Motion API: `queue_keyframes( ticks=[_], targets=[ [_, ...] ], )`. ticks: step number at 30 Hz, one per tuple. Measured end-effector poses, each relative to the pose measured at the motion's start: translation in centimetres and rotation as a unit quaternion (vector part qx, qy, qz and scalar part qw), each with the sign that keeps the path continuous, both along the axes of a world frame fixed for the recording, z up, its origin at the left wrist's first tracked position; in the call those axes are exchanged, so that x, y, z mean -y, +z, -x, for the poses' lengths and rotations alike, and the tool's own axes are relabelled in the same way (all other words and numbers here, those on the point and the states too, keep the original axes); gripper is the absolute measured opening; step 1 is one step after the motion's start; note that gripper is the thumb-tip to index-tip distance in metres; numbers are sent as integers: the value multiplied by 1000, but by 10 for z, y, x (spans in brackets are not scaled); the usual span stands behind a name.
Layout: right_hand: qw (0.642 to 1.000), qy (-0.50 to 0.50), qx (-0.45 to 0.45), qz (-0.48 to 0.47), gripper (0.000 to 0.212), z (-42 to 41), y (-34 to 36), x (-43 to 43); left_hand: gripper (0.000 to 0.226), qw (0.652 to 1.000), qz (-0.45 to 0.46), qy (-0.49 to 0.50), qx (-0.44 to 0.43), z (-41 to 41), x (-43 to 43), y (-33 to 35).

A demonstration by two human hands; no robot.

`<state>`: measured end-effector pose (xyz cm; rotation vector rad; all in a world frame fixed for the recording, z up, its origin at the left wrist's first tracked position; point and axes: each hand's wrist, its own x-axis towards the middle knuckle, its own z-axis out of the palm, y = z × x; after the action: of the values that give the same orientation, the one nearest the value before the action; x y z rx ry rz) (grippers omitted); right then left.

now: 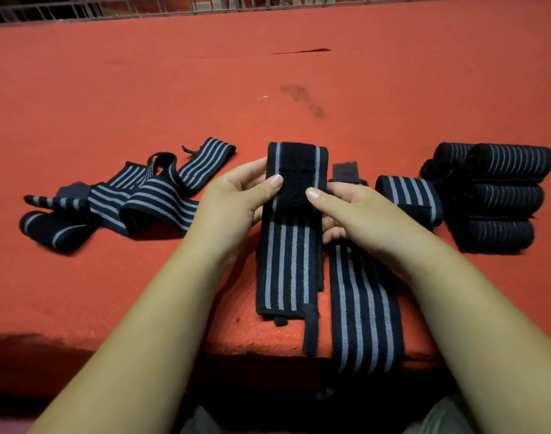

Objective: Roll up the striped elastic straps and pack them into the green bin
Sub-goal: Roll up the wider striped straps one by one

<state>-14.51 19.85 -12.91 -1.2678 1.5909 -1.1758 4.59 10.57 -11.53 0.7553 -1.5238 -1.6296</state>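
Left hand (pixel 236 195) and right hand (pixel 346 211) pinching striped strap (pixel 286 261), tail at table edge (pixel 252 349), open red cloth (pixel 267 73) beyond

Fingers of the left hand (pixel 233 198) are concealed behind the held strap (pixel 291 245); only the thumb shows on its front face. The right hand (pixel 355 211) likewise presents its thumb, its fingers mostly behind the strap. The second strap (pixel 365 308) is covered at mid-length by the right hand and wrist; its lower end passes over the table (pixel 267 73) edge into shadow, end not discernible. The single roll (pixel 408 195) is partly masked by the right hand. In the stack of rolled straps (pixel 502 198), dim and overlapping, the count cannot be confirmed. The loose pile (pixel 136 195) overlaps itself; number indeterminate. Both forearms are cut by the lower edge. The railing (pixel 142 6) is cut by the top edge.
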Motion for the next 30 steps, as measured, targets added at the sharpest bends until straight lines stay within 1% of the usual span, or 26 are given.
queue_keyframes(
  ticks=[4,6,9,11,14,18,22,25,27,30],
  targets=[
    [1000,-12,9,21,31,-2,-1,-2,37,999,38,-4,24,0,-4,3],
    [999,-29,-4,39,32,-3,-2,-1,40,996,59,-13,67,-2,-5,9],
    [996,-51,-26,62,34,-5,-1,-1,35,983,109,-49,141,-8,-3,13],
    [997,-44,-40,56,33,-6,0,-2,36,978,124,-62,155,-10,-2,12],
    [996,-23,-71,39,28,-10,2,-5,36,978,131,-67,147,-10,-4,8],
    [997,-22,-67,30,30,-10,1,-4,37,974,155,-74,145,-8,-5,5],
    [999,-7,-10,45,35,-11,1,-3,38,987,117,-66,89,-9,-5,8],
    [999,5,-13,50,38,-11,2,-4,40,994,74,-63,52,-9,-3,9],
    [999,13,-15,49,39,-9,2,-4,40,995,52,-69,48,-10,-4,10],
    [998,7,-20,59,38,-7,2,-6,36,995,43,-56,66,-12,-5,11]
  ],
)
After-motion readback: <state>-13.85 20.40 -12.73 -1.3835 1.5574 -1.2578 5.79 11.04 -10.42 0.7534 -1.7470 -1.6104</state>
